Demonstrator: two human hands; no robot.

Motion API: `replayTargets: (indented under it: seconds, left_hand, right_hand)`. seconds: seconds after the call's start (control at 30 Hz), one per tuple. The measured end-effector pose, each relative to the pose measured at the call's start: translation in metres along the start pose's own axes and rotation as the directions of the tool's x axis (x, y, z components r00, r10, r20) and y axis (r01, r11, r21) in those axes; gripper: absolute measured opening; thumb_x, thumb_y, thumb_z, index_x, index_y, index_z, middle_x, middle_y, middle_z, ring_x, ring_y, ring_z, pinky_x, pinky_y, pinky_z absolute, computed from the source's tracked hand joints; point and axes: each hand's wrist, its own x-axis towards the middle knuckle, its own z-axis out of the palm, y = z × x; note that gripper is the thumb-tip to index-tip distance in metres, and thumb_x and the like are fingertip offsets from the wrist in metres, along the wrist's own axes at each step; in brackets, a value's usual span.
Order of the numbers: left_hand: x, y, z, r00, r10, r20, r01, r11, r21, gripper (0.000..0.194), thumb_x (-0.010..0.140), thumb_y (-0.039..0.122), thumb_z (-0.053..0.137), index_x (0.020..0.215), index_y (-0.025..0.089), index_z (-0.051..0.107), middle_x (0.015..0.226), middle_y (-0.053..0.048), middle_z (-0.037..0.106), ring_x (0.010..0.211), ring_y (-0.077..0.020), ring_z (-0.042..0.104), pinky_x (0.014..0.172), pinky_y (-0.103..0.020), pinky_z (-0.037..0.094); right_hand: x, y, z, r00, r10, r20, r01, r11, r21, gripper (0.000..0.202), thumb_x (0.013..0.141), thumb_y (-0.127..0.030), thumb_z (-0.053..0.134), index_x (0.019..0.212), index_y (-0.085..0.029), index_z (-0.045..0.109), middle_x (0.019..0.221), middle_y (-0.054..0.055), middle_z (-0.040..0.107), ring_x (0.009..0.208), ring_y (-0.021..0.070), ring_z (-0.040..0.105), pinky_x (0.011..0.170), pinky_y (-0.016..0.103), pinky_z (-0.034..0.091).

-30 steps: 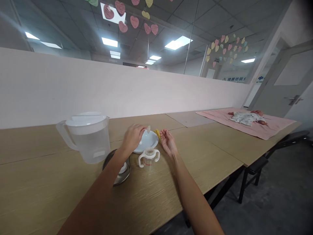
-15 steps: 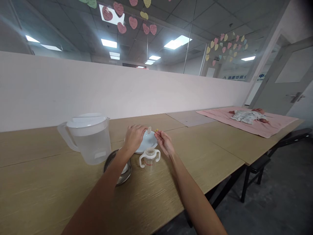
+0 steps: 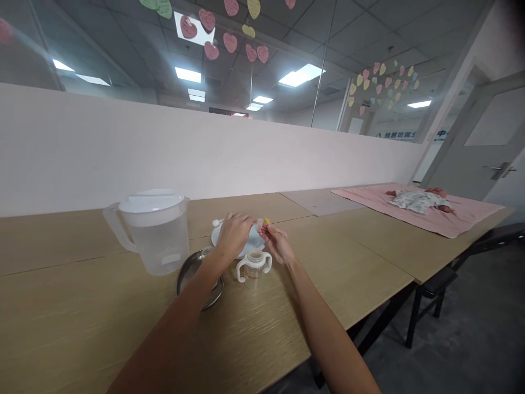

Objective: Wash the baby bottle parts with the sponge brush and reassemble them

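Note:
My left hand point(image 3: 237, 232) is closed on a small clear piece point(image 3: 259, 224), which looks like a bottle nipple, above a pale blue bowl point(image 3: 255, 243). Close against it, my right hand point(image 3: 277, 241) pinches a small yellow item point(image 3: 267, 221); its shape is partly hidden by the fingers. Just below the hands a clear bottle with two white handles point(image 3: 254, 266) stands upright with its top open. A round metal dish point(image 3: 189, 273) sits partly under my left forearm, with something pale in it.
A clear lidded pitcher point(image 3: 158, 241) stands at the left. On the far right, a baby doll point(image 3: 418, 201) lies on a pink cloth point(image 3: 443, 225). Behind the table point(image 3: 344, 262) runs a white wall point(image 3: 229, 158). A black stool point(image 3: 430, 287) is beside the right edge.
My hands have come together, bringing the clear piece up against the yellow item. The whole view has shifted slightly, so the table things appear a little further right.

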Motion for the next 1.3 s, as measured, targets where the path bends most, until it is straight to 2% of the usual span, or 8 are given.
replayTargets:
  seconds: [0.3,0.53,0.63,0.73,0.87,1.07,1.2,1.3]
  left_hand:
    - [-0.002,0.006,-0.002,0.997,0.059,0.045,-0.063,0.994,0.094,0.020,0.086,0.010,0.044,0.094,0.017,0.062,0.089,-0.006,0.064,0.086,-0.0210,0.055,0.074,-0.034,0.034]
    - [-0.003,0.015,-0.007,0.991,0.058,0.121,-0.064,0.997,0.043,0.020,0.086,0.010,0.043,0.094,0.016,0.060,0.092,-0.009,0.062,0.088,-0.0219,0.055,0.076,-0.035,0.035]
    - [-0.004,0.011,-0.005,0.991,0.064,0.114,-0.066,0.998,0.013,0.022,0.085,0.009,0.045,0.099,0.017,0.060,0.094,-0.007,0.062,0.091,-0.0210,0.055,0.078,-0.034,0.035]
    - [-0.007,0.001,0.000,0.996,0.031,0.087,-0.029,0.999,-0.019,0.024,0.086,0.010,0.044,0.100,0.018,0.061,0.094,-0.005,0.063,0.090,-0.0189,0.055,0.078,-0.033,0.036]
    - [-0.010,-0.010,0.004,0.997,-0.012,0.082,0.013,1.000,-0.011,0.028,0.086,0.008,0.042,0.103,0.019,0.061,0.092,-0.005,0.064,0.090,-0.0188,0.055,0.079,-0.033,0.036]
    - [-0.008,-0.006,0.006,0.992,0.043,0.119,-0.045,0.999,0.009,0.024,0.087,0.009,0.043,0.099,0.017,0.061,0.095,-0.005,0.064,0.090,-0.0186,0.056,0.079,-0.033,0.036]
    - [-0.006,-0.003,0.008,0.983,0.110,0.144,-0.110,0.994,-0.013,0.021,0.087,0.012,0.045,0.099,0.017,0.061,0.098,-0.005,0.064,0.092,-0.0186,0.056,0.079,-0.032,0.037]
    - [-0.005,-0.007,0.005,0.989,0.075,0.125,-0.073,0.997,-0.021,0.025,0.086,0.009,0.044,0.100,0.019,0.062,0.096,-0.005,0.066,0.089,-0.0178,0.057,0.079,-0.032,0.038]
  right_hand:
    - [0.000,0.003,0.000,0.998,-0.034,-0.057,0.035,0.999,0.008,0.012,0.063,-0.024,0.076,0.070,-0.016,0.069,0.081,0.004,0.070,0.075,0.0123,0.063,0.073,0.023,0.055]
    - [-0.004,0.003,0.002,0.999,-0.023,-0.029,0.021,0.999,-0.050,0.012,0.065,-0.025,0.074,0.071,-0.016,0.068,0.079,0.003,0.068,0.072,0.0114,0.060,0.069,0.021,0.052]
    - [-0.005,0.006,0.005,1.000,-0.002,-0.011,0.002,1.000,-0.020,0.015,0.065,-0.028,0.075,0.073,-0.017,0.068,0.077,0.001,0.067,0.069,0.0109,0.059,0.064,0.020,0.051]
    - [-0.003,0.008,0.004,0.999,0.037,-0.010,-0.037,0.999,-0.003,0.023,0.067,-0.038,0.073,0.075,-0.017,0.068,0.072,0.001,0.065,0.062,0.0099,0.057,0.058,0.020,0.048]
    - [0.000,0.008,-0.003,0.997,0.005,-0.073,-0.012,0.995,-0.098,0.027,0.064,-0.041,0.074,0.067,-0.016,0.064,0.063,-0.002,0.060,0.054,0.0074,0.051,0.050,0.018,0.042]
    - [-0.001,0.012,-0.007,0.996,-0.038,-0.084,0.015,0.963,-0.268,0.031,0.061,-0.044,0.075,0.063,-0.015,0.063,0.059,-0.003,0.058,0.051,0.0069,0.047,0.049,0.019,0.037]
    - [0.000,0.014,-0.006,0.996,-0.039,-0.082,0.015,0.962,-0.271,0.032,0.060,-0.044,0.076,0.062,-0.015,0.064,0.056,-0.003,0.057,0.050,0.0067,0.047,0.048,0.018,0.037]
    - [0.003,0.009,-0.013,0.986,-0.072,-0.153,0.033,0.970,-0.242,0.029,0.060,-0.042,0.076,0.063,-0.016,0.064,0.059,-0.002,0.059,0.052,0.0065,0.048,0.048,0.018,0.038]
